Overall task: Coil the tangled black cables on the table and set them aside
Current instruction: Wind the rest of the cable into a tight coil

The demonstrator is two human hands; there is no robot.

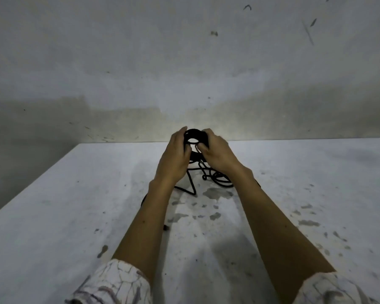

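Note:
A small coil of black cable (194,134) is held up above the table between both hands, near the far edge. My left hand (174,156) grips the coil's left side, fingers curled over its top. My right hand (215,151) grips its right side, fingers curled into the loop. From the coil a loose length of black cable (217,177) hangs down and lies in loops and a sharp bend on the table, partly hidden by my forearms. A cable end (166,227) shows beside my left forearm.
The white table (64,216) is stained with grey blotches; its left edge runs diagonally and its far edge meets a scuffed grey wall (184,62). Patterned sleeve cuffs show at the bottom.

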